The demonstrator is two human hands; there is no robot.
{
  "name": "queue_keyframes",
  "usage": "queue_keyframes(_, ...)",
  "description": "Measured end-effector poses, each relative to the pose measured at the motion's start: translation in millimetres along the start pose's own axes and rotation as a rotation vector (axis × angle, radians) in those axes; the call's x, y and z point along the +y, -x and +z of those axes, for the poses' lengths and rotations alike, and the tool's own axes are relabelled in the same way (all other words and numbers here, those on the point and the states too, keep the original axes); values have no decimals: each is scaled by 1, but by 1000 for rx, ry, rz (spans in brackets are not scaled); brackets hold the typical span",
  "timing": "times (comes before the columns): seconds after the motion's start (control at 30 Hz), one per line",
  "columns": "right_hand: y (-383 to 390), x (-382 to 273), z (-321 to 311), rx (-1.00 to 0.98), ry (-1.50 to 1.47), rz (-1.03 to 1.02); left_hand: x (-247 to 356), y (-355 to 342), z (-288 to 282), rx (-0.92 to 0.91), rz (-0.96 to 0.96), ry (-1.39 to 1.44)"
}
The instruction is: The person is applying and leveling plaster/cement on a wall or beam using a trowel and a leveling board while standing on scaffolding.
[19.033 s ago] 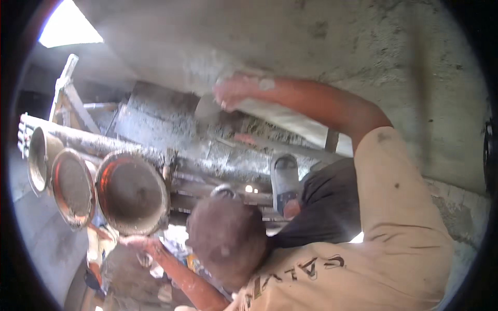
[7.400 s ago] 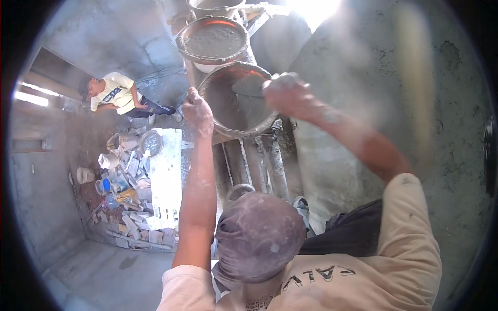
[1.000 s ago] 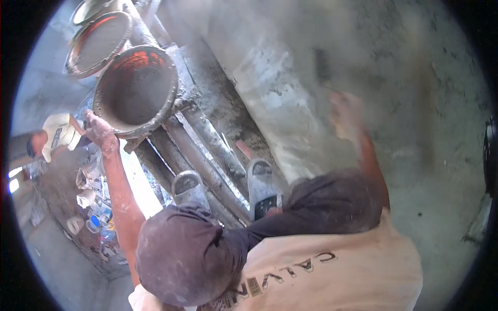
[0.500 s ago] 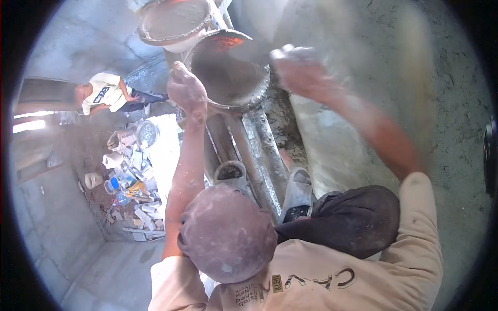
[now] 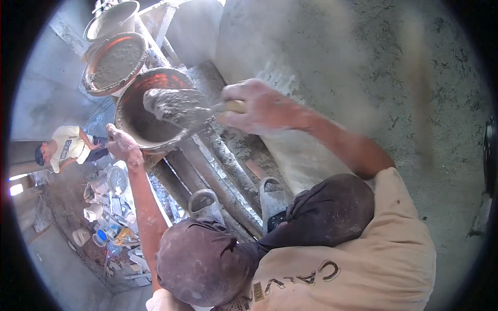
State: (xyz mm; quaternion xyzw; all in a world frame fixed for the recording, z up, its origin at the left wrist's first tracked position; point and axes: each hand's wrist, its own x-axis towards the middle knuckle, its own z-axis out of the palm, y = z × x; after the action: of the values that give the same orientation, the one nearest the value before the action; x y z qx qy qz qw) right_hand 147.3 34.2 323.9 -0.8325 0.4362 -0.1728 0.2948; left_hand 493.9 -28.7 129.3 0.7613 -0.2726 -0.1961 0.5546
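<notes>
My right hand [image 5: 251, 106] is closed on the handle of a trowel [image 5: 176, 106], whose blade carries a heap of wet grey mortar over the mouth of the nearest bucket [image 5: 166, 78], orange inside and caked with mortar. My left hand [image 5: 123, 142] grips that bucket's left rim, fingers curled over it. Behind stand a second bucket [image 5: 116, 65] full of grey mortar and a pale bucket [image 5: 111, 23], in a row along the scaffold.
Below me are scaffold poles [image 5: 194, 173] and sandals [image 5: 205, 205]. A rough plastered wall [image 5: 389, 103] rises at right. Down at left, a co-worker [image 5: 70, 145] in a pale shirt stands near rubble [image 5: 119, 207], pails and sacks.
A second ago my right hand was out by the wall; it has swung left to the bucket, where mortar now sits on the trowel. My left hand stays on the rim.
</notes>
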Motion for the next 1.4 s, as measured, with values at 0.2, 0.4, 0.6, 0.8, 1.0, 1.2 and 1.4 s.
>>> queue_keyframes(0.2,117,41,-64,-86,-730,731,-6,5,3,-3,9,-38)
queue_keyframes(0.4,201,59,-123,727,-192,1074,-59,-64,-34,-170,242,-511)
queue_keyframes(0.6,194,0,-121,384,-165,1035,-5,79,-29,-392,-413,-11)
queue_keyframes(0.8,160,29,-80,106,549,569,16,96,-11,-542,-821,508)
queue_keyframes(1.0,122,51,-71,8,285,572,5,83,-18,-575,-882,460)
queue_keyframes(1.2,74,30,-44,-23,-15,702,46,88,-28,-552,-835,355)
queue_keyframes(1.4,22,1,-37,133,270,422,172,129,-59,-633,-860,144)
